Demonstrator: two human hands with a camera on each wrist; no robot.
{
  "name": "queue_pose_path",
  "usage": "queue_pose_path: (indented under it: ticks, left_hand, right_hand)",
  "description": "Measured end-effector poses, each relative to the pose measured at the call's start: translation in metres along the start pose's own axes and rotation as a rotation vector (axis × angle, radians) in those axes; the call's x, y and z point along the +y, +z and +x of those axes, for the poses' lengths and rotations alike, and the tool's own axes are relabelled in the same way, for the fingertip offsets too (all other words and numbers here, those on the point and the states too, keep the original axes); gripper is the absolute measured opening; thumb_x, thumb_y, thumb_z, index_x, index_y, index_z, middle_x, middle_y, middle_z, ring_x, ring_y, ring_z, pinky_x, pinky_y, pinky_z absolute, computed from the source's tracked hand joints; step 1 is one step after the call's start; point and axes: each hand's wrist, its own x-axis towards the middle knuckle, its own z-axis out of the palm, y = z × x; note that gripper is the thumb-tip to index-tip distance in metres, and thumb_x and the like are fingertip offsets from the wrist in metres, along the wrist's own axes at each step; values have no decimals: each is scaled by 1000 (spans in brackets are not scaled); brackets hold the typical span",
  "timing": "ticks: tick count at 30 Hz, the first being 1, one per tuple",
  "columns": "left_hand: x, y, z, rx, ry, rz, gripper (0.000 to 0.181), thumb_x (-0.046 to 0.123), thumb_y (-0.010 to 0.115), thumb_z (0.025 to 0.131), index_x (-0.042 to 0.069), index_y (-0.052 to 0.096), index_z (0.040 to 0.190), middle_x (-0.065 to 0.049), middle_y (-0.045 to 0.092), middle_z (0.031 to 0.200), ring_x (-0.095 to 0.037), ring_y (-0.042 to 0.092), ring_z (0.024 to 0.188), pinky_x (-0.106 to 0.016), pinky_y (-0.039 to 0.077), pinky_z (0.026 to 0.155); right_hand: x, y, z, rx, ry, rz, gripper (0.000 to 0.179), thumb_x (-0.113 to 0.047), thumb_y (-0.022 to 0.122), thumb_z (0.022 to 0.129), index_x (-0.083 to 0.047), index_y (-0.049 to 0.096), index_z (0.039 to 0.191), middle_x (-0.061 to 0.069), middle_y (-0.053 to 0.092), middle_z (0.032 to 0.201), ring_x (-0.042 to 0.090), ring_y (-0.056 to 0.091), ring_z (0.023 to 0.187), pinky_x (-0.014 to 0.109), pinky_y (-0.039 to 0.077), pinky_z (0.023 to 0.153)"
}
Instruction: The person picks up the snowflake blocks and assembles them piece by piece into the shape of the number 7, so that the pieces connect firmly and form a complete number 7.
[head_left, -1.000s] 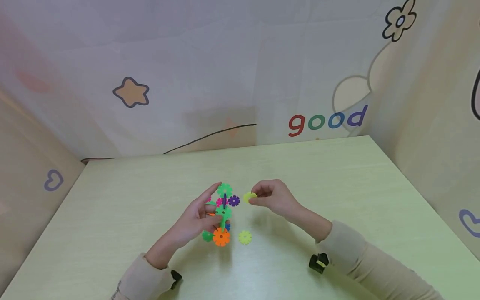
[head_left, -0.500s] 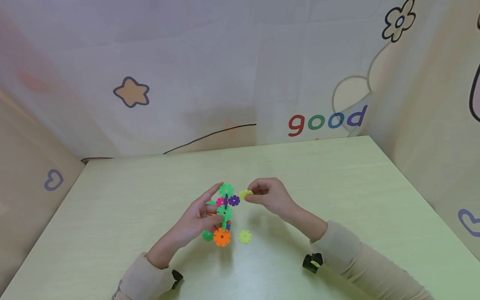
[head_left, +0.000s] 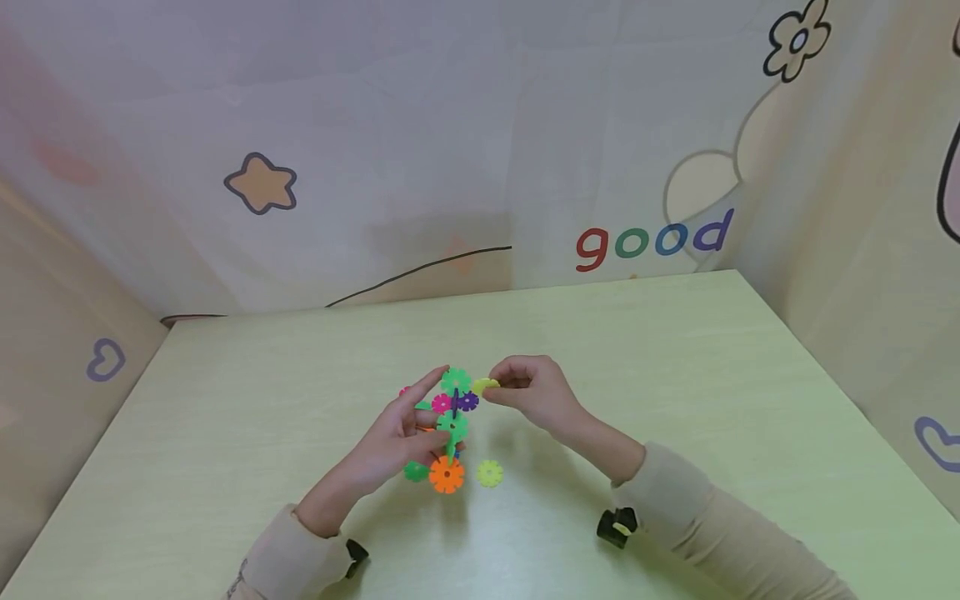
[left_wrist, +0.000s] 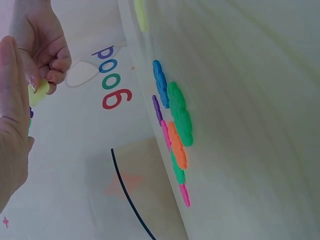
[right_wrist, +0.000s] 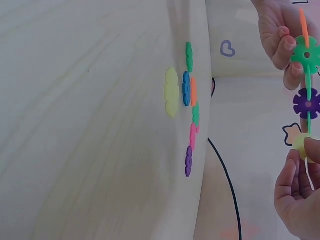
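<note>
In the head view my left hand [head_left: 382, 442] holds a chain of slotted snowflake discs, thumb on a green disc [head_left: 452, 428]. An orange disc [head_left: 447, 474] is at its near end and another green disc [head_left: 456, 382] at its far end. A purple disc [right_wrist: 307, 104] sits mid-chain in the right wrist view. My left index finger reaches up to the far green disc. My right hand [head_left: 536, 393] pinches a yellow disc [head_left: 485, 386] between thumb and fingers beside that end. The yellow disc overlaps the chain's end in the right wrist view; whether they interlock I cannot tell.
On the table [head_left: 637, 333] lies a loose yellow disc [head_left: 490, 473] right of the chain. Several more loose discs lie beneath and behind it, including green [left_wrist: 180, 114], blue [left_wrist: 161, 84], orange [left_wrist: 177, 145] and purple [right_wrist: 188, 161] ones. A printed curtain [head_left: 420, 125] backs the table.
My right hand has moved left, bringing the yellow disc up to the chain's far green disc. The left hand and its chain have shifted slightly right.
</note>
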Motion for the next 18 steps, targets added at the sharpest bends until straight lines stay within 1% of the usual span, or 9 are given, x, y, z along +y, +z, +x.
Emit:
queue_pose_path:
  ticks: [2, 6, 10, 13, 18]
  left_hand:
    - [0, 0, 0, -4, 8, 2, 75, -1, 55, 87, 21, 15, 147, -10, 62, 75, -24, 66, 75, -27, 53, 63]
    - [-1, 1, 0, -9, 4, -3, 75, 0, 55, 87, 21, 14, 147, -9, 62, 75, -23, 66, 73, -27, 53, 63]
    - [-1, 2, 1, 0, -15, 0, 73, 2, 54, 88, 21, 15, 146, -9, 61, 73, -22, 65, 69, -28, 53, 63]
    - [-1, 4, 2, 34, -27, 30, 69, 6, 55, 89, 18, 18, 146, -10, 62, 72, -22, 64, 66, -28, 53, 61]
    - [-2, 7, 6, 112, -47, 69, 59, 16, 58, 90, 17, 27, 141, -14, 65, 74, -26, 64, 63, -32, 54, 59]
  right_hand:
    - [0, 1, 0, 8, -5, -9, 10, -3, 70, 78, 2, 65, 85, 4, 64, 76, 24, 61, 70, 27, 51, 65]
    - [-1, 3, -1, 18, -7, -34, 9, -3, 71, 77, 0, 66, 84, 4, 64, 75, 31, 61, 73, 27, 51, 65]
    - [-1, 5, -1, 19, -24, -41, 8, -3, 71, 77, 0, 66, 83, 4, 65, 76, 25, 62, 71, 27, 52, 65]
    - [-1, 6, -2, 21, -41, -45, 7, -3, 71, 77, 0, 66, 82, 5, 65, 76, 23, 62, 70, 27, 52, 65]
    - [-1, 7, -4, 16, -55, -44, 7, -3, 71, 77, 0, 66, 81, 5, 64, 75, 32, 62, 72, 28, 52, 64]
